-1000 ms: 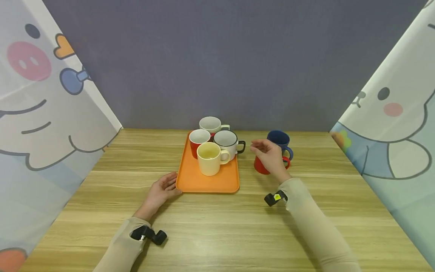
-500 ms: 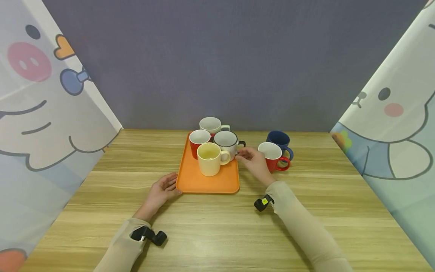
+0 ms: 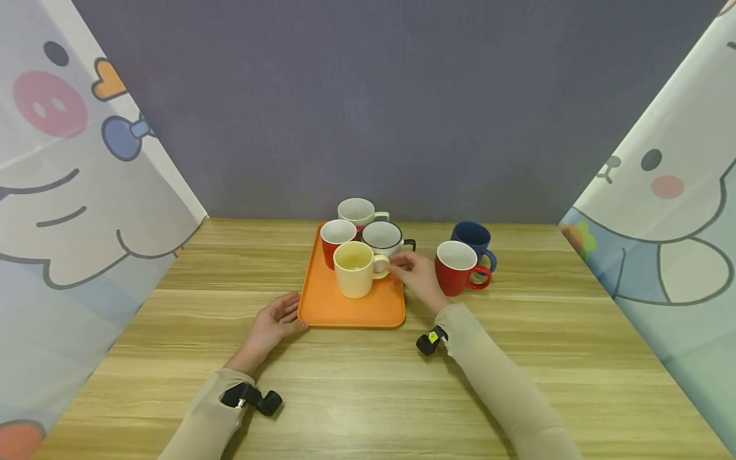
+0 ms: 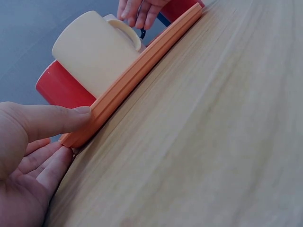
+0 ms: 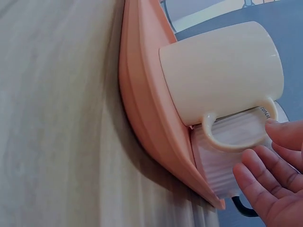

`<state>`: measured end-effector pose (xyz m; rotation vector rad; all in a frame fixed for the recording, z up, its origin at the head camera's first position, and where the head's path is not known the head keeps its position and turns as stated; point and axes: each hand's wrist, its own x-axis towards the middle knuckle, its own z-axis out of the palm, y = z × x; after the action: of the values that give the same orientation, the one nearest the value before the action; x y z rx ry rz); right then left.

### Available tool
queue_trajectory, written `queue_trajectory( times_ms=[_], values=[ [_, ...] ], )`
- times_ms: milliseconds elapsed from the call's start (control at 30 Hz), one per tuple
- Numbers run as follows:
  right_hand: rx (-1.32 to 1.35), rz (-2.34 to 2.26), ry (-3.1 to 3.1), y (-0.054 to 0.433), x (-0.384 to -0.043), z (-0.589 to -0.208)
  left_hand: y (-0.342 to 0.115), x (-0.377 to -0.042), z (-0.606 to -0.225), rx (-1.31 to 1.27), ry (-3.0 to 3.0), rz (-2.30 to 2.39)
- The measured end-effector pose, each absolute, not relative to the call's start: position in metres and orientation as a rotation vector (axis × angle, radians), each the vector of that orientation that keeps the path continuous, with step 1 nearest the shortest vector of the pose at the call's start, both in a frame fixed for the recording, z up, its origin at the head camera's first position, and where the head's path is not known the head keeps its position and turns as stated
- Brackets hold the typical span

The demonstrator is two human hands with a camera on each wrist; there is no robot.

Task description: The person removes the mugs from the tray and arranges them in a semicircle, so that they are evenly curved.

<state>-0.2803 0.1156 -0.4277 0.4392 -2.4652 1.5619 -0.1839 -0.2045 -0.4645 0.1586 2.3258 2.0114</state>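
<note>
Cream mug (image 3: 353, 278) stood upright on orange tray (image 3: 351, 313), handle turned toward nearby fingertips of right hand (image 3: 416, 275); fingers loosely parted, nothing gripped, contact unclear. Tray corner pinched between thumb and fingers of left hand (image 3: 275, 324), presumably for steadiness.

Tabletop (image 3: 356, 402): finished in a pale yellow-brown wood pattern, grain laid roughly left to right. Carried directly on it: an orange tray (image 3: 352, 313), set flat toward the far edge; a red mug (image 3: 454, 280), white inside, stood upright near the tray's right side, handle turned right; a blue mug (image 3: 473, 234), stood upright just behind the red mug, partly hidden by it.
</note>
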Motion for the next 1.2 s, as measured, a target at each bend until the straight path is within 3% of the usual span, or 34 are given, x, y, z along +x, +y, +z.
queue_trajectory(
  times_ms=[667, 1200],
  values=[
    [0.35, 1.654, -2.476, 0.113, -0.287, -0.431, -0.204, -0.183, -0.462, 0.154, 2.317, 2.015],
    [0.545, 1.91, -2.463, 0.107, -0.277, -0.427, -0.205, -0.184, -0.464, 0.153, 2.319, 2.023]
  ],
)
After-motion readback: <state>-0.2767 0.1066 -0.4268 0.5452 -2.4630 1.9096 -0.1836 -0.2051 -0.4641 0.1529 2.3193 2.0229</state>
